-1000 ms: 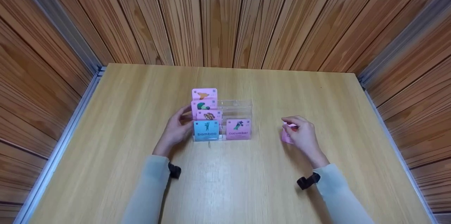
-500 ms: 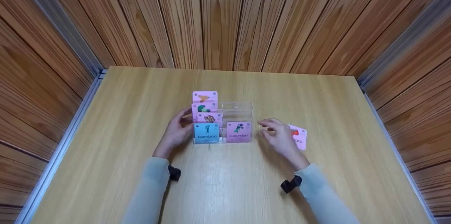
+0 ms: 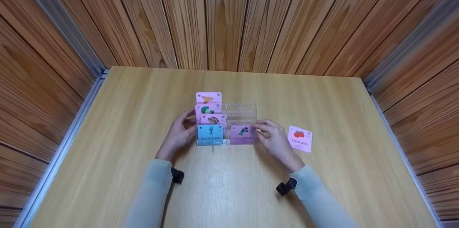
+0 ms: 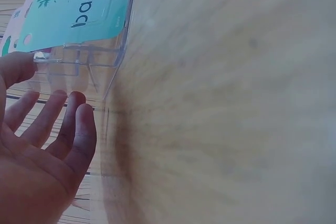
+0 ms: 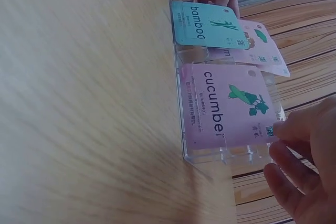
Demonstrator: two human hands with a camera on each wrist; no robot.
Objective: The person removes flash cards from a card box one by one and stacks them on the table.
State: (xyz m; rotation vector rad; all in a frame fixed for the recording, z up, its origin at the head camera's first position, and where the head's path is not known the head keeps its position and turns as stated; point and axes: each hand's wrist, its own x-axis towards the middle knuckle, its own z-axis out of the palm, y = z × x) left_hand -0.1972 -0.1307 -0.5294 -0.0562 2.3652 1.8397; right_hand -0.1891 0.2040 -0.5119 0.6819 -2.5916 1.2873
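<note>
A clear stepped card holder (image 3: 241,107) stands on the table. In its front row are a blue bamboo card (image 3: 210,134) and a pink cucumber card (image 3: 242,134); several pink picture cards (image 3: 208,109) rise behind the bamboo card. My left hand (image 3: 179,133) rests at the holder's left side, its thumb touching the edge and its fingers loosely bent beside the clear wall (image 4: 63,69). With thumb and finger my right hand (image 5: 307,156) pinches the upper right corner of the cucumber card, which still sits in its slot. A pink tomato card (image 3: 300,139) lies flat, right of that hand.
The light wooden table (image 3: 218,188) has wood-plank walls (image 3: 222,16) at its back and sides. Metal rails run along its left and right edges. A dark strap device (image 3: 286,187) sits on the right wrist.
My right hand has let go of the tomato card, leaving it flat on the table, and has moved left to the cucumber card's corner. The left hand stays at the holder.
</note>
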